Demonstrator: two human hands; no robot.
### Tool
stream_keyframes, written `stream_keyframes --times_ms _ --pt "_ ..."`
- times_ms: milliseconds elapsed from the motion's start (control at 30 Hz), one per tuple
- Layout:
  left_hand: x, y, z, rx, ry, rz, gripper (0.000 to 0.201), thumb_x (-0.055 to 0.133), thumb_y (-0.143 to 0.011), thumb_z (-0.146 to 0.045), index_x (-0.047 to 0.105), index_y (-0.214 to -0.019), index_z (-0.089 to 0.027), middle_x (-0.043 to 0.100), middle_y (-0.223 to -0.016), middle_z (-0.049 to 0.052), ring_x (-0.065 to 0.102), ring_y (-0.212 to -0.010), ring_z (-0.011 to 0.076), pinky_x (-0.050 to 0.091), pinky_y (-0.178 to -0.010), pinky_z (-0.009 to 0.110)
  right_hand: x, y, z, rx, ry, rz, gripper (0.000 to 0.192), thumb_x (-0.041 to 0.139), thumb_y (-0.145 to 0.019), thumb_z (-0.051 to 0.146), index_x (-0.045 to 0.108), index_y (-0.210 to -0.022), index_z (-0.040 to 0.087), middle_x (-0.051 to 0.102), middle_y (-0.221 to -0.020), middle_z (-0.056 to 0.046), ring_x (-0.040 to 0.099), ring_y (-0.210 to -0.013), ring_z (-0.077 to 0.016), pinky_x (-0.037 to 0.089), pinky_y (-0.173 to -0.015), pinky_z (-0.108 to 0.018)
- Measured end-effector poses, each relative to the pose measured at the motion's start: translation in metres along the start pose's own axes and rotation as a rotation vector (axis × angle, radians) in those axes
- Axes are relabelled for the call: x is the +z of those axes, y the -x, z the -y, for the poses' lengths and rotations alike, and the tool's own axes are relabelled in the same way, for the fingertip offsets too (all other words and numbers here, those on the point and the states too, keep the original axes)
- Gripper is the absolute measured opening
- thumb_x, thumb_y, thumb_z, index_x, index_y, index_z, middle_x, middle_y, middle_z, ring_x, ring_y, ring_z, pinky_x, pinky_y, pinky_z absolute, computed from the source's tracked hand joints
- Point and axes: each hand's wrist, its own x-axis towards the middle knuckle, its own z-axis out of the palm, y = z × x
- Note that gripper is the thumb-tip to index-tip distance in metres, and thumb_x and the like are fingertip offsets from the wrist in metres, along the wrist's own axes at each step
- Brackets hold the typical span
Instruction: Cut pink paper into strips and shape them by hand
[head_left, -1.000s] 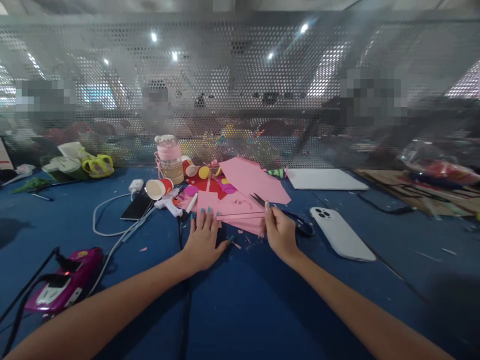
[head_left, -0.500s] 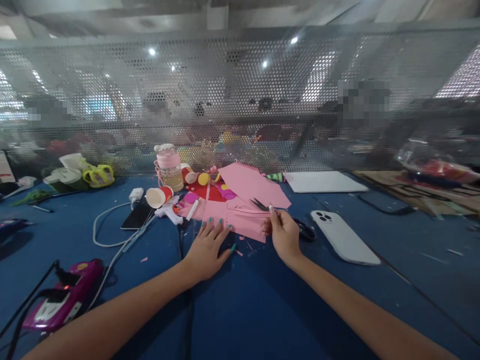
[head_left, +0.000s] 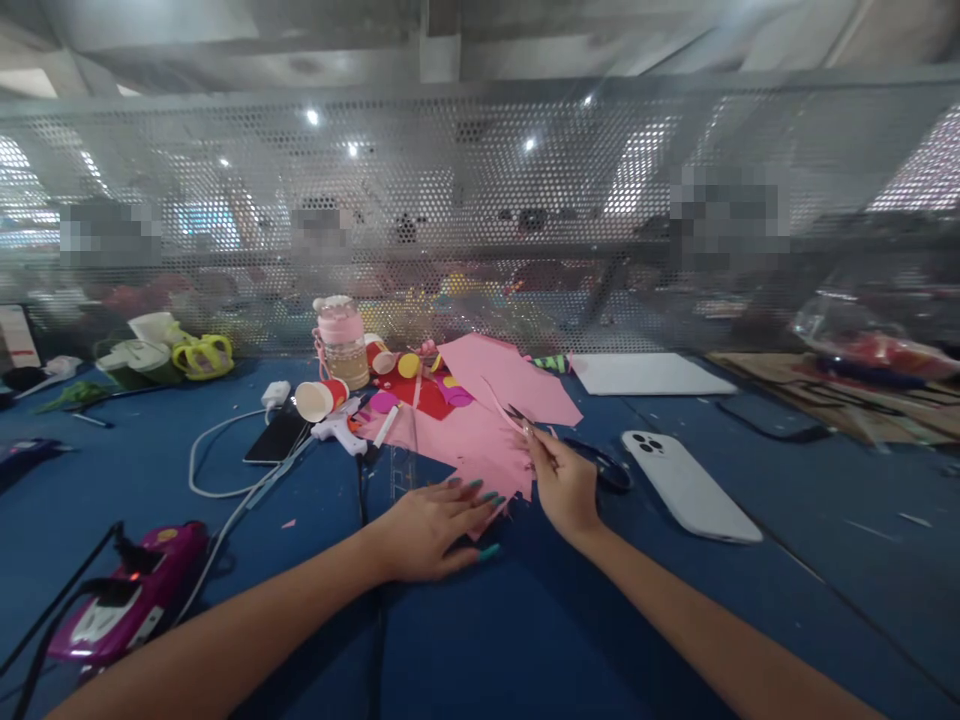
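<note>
On blue table [head_left: 525, 640]: left hand [head_left: 435, 520] flat on pink paper [head_left: 472, 440]; right hand [head_left: 562, 485] gripping scissors [head_left: 592, 462].

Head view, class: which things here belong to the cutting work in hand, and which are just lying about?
In use:
left hand, flat on the pink paper
right hand, holding scissors at the paper's edge

Lying about:
white phone
black phone
glue gun
paper cup
pink-lidded jar
magenta tool

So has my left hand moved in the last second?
Yes. The left hand slid back toward the body and a bit right, away from the glue gun, fingers now at the pink paper's near edge.
</note>
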Motion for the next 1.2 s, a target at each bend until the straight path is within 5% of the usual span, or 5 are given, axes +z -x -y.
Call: stream_keyframes --times_ms 233,400,600,900,1200 --pt "0.005 -0.002 0.0 -0.449 -0.139 -0.144 0.074 0.033 -0.082 -0.057 0.024 -0.136 -0.008 0.02 -0.143 0.021 0.015 -0.132 0.0368 0.021 -0.102 0.057 -0.001 0.0 -0.001 -0.077 0.082 -0.051 0.037 0.044 -0.083 0.04 0.07 -0.093 0.016 0.07 -0.093 -0.013 0.066 -0.085 -0.027 0.052 -0.075 -0.037" --pt "0.002 -0.003 -0.007 -0.434 -0.168 -0.106 0.062 0.031 -0.086 -0.044 0.028 -0.133 -0.004 0.05 -0.125 0.023 0.044 -0.12 0.0304 0.036 -0.097 0.044 -0.002 0.0 0.0 -0.09 0.105 -0.017 0.037 0.042 -0.084 0.04 0.07 -0.09 0.015 0.072 -0.076 -0.01 0.068 -0.068 -0.0229 0.053 -0.063 -0.031" --pt "0.003 -0.003 -0.003 -0.371 -0.107 0.009 0.068 0.035 -0.085 -0.049 0.016 -0.138 -0.01 0.033 -0.139 0.016 0.022 -0.131 0.0312 0.021 -0.104 0.053 -0.003 0.001 0.001 -0.266 0.176 0.002 0.031 0.043 -0.087 0.029 0.068 -0.082 0.011 0.066 -0.053 -0.005 0.062 -0.044 -0.0153 0.048 -0.048 -0.023" --pt "0.022 -0.003 0.013 -0.412 -0.273 -0.385 0.059 0.038 -0.086 -0.028 0.017 -0.134 -0.001 0.022 -0.142 0.024 0.0 -0.134 0.0297 0.022 -0.106 0.05 -0.01 0.003 0.025 -1.004 0.259 0.098 0.014 0.045 -0.083 0.007 0.059 -0.084 0.009 0.066 -0.065 -0.009 0.062 -0.063 -0.0174 0.052 -0.06 -0.028" --pt "0.027 -0.001 0.024 -0.371 -0.223 -0.527 0.036 0.029 -0.084 -0.009 0.046 -0.116 -0.012 0.058 -0.118 0.013 0.049 -0.115 0.0251 0.04 -0.095 0.048 -0.012 0.015 0.039 -1.099 0.19 0.237 0.019 0.05 -0.083 0.008 0.055 -0.101 0.007 0.068 -0.082 -0.01 0.062 -0.087 -0.0169 0.053 -0.077 -0.029"
